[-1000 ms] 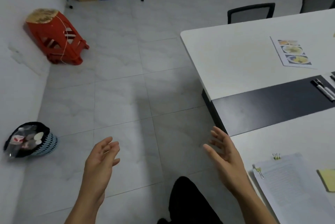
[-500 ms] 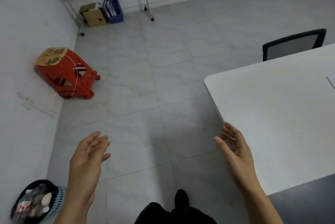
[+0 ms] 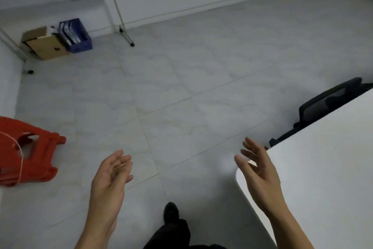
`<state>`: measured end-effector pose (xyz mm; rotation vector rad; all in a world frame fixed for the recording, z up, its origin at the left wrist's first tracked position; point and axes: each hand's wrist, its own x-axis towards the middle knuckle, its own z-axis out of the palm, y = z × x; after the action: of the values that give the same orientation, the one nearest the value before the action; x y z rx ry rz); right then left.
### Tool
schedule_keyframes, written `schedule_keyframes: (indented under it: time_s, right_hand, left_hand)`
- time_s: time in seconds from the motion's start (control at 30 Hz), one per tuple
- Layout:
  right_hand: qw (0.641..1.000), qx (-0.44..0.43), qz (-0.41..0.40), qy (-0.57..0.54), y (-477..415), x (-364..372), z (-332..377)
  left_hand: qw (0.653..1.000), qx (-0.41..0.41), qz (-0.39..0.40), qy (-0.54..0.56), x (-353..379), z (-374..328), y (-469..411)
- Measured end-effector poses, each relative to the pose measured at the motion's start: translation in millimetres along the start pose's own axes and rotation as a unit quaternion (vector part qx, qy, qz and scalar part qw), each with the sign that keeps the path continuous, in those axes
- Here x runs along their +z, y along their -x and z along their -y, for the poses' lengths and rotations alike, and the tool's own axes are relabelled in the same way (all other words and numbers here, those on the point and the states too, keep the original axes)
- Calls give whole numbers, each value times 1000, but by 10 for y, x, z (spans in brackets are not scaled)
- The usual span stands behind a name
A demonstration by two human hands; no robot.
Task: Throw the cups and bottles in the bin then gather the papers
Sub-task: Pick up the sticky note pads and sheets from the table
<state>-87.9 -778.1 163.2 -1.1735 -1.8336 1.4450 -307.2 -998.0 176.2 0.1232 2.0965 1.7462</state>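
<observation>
My left hand (image 3: 110, 178) hovers over the grey tiled floor with relaxed fingers and holds nothing. My right hand (image 3: 260, 172) is raised, palm facing left, over the near corner of the white table (image 3: 327, 168); it is empty too. No cups, bottles, papers or bin appear in this view.
An overturned red plastic stool (image 3: 28, 152) lies at the left edge. A cardboard box (image 3: 44, 44) and a blue crate (image 3: 75, 35) sit by the far wall beside a metal stand leg (image 3: 126, 35). A black chair (image 3: 327, 105) is tucked behind the table. My dark shoe (image 3: 171, 211) is below.
The view has swung upward and away from the table. The bin, the papers and the pens have left the frame. Both hands stay empty and raised.
</observation>
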Motion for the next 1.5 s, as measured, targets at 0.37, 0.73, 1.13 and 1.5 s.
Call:
schedule_keyframes:
  time_s: [0.37,0.73,1.13,1.5]
  right_hand:
    - [961,86,-248,-91,-2006,-30,33]
    - [938,97,-322,-85,-4445,-748,351]
    - [830,183,-520,-86,-6144,-2330,-67]
    - [595,223,-764,-114,-6198,-3644,-192]
  left_hand:
    - [966,62,235,-86,2310,-1243,-2595]
    - [916,95,373,-114,4773,-2119,-3980]
    - [837,49,536,-100,8473,-2520,-4720]
    - [568,103,796,-181,11391,-2807,-2910]
